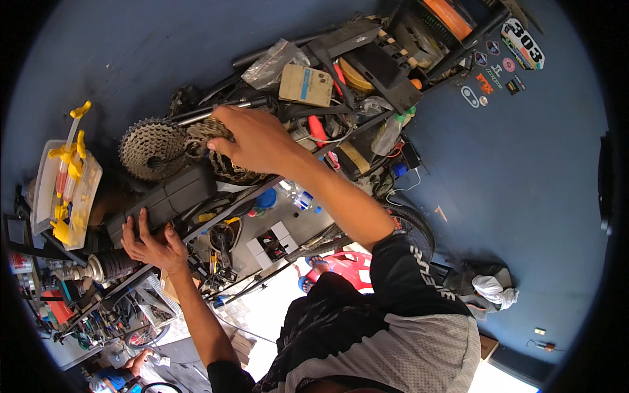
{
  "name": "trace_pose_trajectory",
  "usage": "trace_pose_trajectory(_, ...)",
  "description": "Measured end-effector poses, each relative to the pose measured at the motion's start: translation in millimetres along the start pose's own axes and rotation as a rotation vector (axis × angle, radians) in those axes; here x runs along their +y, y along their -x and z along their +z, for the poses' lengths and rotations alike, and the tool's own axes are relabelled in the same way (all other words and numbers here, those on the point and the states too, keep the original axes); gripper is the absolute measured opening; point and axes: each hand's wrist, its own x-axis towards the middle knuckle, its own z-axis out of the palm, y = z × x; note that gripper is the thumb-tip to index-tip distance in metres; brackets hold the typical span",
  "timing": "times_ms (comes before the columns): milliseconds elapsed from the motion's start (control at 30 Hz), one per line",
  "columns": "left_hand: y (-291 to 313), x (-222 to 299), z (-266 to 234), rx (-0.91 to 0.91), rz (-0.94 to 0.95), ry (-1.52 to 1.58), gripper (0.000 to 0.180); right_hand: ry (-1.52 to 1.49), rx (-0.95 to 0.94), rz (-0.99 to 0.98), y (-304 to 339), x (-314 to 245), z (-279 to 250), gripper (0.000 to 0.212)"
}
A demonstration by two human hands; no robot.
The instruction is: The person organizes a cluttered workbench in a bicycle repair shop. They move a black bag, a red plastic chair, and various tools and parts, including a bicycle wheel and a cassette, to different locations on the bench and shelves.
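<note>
My right hand (252, 139) reaches over the cluttered shelf, fingers curled and thumb beneath. Between finger and thumb is the edge of a smaller bicycle cassette (198, 136); the hand partly hides it. Gold-coloured chain (229, 171) lies just below. To its left, a large bicycle cassette (152, 147) leans with its sprockets facing me. My left hand (152, 247) lies on the near side of a long black plastic case (171, 196), its fingers spread.
A clear plastic bin (85, 200) with yellow-capped syringes stands at the left. Behind my right hand are a worn cardboard box (306, 85), a plastic bag (275, 63) and red-handled tools (317, 130). A lower shelf holds a crank (223, 237). Another person's hand (137, 361) shows at lower left.
</note>
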Motion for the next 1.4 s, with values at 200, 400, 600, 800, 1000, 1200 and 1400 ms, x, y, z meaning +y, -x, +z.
trace_pose_trajectory(200,-5.7,5.4,0.5,0.013,0.025,-0.002,0.061,0.260,-0.093,0.167,53.9,11.5,-14.4,0.045)
trace_pose_trajectory(400,-1.1,1.8,2.8,0.006,0.000,-0.016,0.062,0.352,0.240,0.097,88.9,1.5,-35.0,0.045)
trace_pose_trajectory(600,-1.8,3.7,-0.6,-0.004,-0.003,-0.055,0.062,0.451,0.549,0.214,108.8,52.2,-121.7,0.042)
trace_pose_trajectory(800,-2.5,6.8,0.5,-0.004,-0.011,-0.055,0.061,0.690,0.378,-0.066,64.5,73.5,-113.3,0.074)
trace_pose_trajectory(1000,-2.1,6.0,1.4,0.018,-0.013,-0.051,0.058,0.408,0.365,-0.058,-1.7,86.7,-141.5,0.084)
trace_pose_trajectory(1200,-1.8,7.4,-0.2,0.028,-0.015,-0.053,0.058,0.448,0.404,-0.030,-23.5,80.2,-181.9,0.103)
trace_pose_trajectory(1400,-2.6,9.2,1.2,0.036,-0.016,-0.047,0.058,0.387,0.051,-0.139,3.2,71.1,-146.7,0.072)
